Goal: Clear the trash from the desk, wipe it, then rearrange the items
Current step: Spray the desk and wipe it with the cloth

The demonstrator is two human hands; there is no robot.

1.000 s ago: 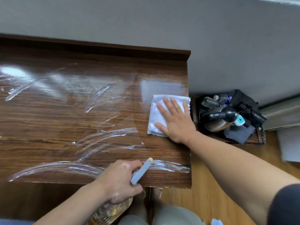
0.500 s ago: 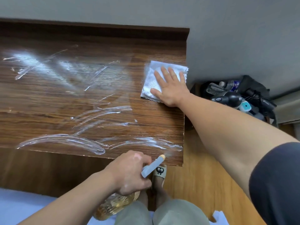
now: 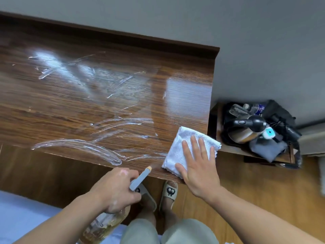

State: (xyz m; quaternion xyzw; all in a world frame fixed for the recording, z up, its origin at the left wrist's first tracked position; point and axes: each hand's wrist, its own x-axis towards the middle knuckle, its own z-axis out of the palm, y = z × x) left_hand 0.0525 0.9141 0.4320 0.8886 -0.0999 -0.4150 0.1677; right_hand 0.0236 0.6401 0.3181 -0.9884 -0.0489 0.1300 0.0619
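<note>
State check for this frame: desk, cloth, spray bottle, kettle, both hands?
desk: wet, streaked with spray
cloth: folded, flat on the desk's near right corner
right hand: open, pressing flat on the cloth
spray bottle: held, nozzle aimed at the desk
left hand: grips the spray bottle
kettle: upright, off the desk, to its right

Desk top [image 3: 88, 106]: bare wet-streaked wood across left and middle, wide room for a hand to sweep. Raised back lip [image 3: 123, 35] closes the far edge, with the wall [image 3: 246, 32] right behind it. Near right corner is taken: white cloth [image 3: 177, 148] under the flat right hand [image 3: 198, 169], one cloth corner overhanging the right edge. Left hand [image 3: 116, 189] grips the spray bottle [image 3: 105, 224] just off the front edge, nozzle poking over it beside the cloth. Right of the desk and lower, a small stand [image 3: 232, 150] is packed with kettle [image 3: 244, 131], bottles [image 3: 246, 108] and dark bag [image 3: 277, 111]. Slippered feet [image 3: 169, 191] below the front edge.
</note>
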